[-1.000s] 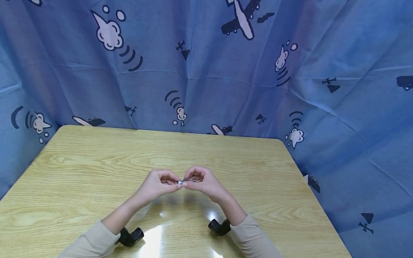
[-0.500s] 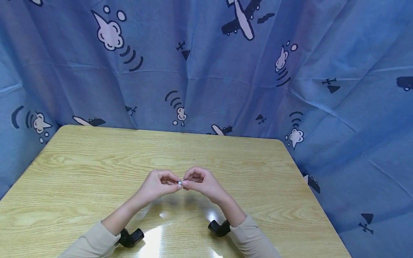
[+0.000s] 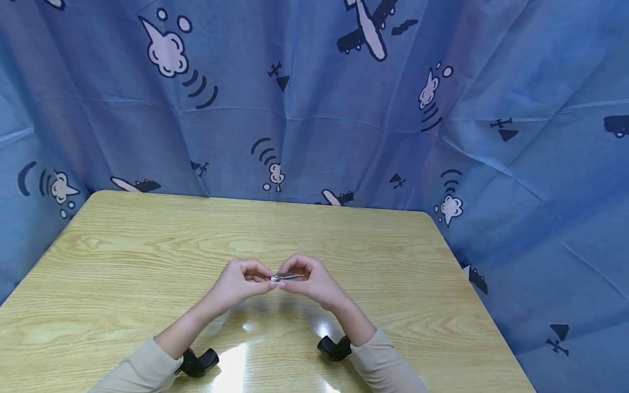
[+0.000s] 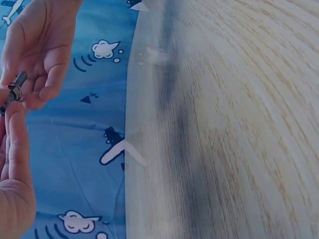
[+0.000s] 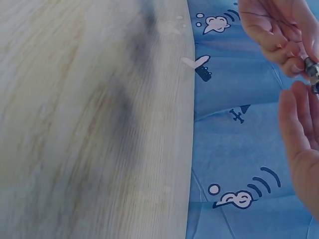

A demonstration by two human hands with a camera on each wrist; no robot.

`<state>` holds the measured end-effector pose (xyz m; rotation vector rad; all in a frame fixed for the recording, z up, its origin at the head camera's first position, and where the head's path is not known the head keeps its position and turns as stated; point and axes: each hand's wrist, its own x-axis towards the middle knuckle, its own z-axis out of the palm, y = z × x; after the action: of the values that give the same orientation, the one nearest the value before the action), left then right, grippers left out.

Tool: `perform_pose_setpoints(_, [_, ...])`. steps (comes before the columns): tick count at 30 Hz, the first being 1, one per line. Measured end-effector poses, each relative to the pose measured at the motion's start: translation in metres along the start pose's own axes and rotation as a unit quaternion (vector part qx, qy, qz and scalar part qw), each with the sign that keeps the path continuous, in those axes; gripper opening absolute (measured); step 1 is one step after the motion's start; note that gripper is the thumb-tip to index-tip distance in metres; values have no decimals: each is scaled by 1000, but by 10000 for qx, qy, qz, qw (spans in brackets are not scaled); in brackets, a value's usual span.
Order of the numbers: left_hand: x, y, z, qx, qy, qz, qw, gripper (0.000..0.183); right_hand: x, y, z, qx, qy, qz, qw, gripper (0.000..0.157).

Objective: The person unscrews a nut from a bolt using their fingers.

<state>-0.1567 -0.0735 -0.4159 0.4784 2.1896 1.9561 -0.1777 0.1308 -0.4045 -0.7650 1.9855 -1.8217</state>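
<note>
A small metal bolt (image 3: 289,277) with a silver ring-like piece on its shank is held between the two hands, low above the table. My left hand (image 3: 241,281) pinches its silver end between thumb and fingertips. From the other side, my right hand (image 3: 309,278) has its thumb and index finger around the ring part, and the dark shank points in towards its palm. In the left wrist view the bolt (image 4: 16,89) appears at the left edge; the fingers partly cover it. In the right wrist view the bolt (image 5: 312,72) is cut off by the frame.
A wooden table (image 3: 147,245) lies under both hands. Behind it hangs a blue curtain (image 3: 314,136) printed with planes and clouds. Black wrist cameras (image 3: 198,362) project inward from both sleeves.
The right thumb and index finger, closed together half a second ago, are now further apart, so more of the dark shank shows. The left hand stays in place.
</note>
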Motion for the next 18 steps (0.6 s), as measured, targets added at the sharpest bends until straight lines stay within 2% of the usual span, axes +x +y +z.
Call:
perform_pose_setpoints(8, [0,0,-1,37,55,1,10000,20,1,-2,0,41,75,263,9996,23])
perform_pose_setpoints(13, [1,0,-3,29,93,-28,9999,21,-1,-3,-1,70,91,116,9999,16])
perform_pose_setpoints(18, [2,1,-3,-22,164,-99,9998,23,-2,-3,-2,87,144,96,9998,24])
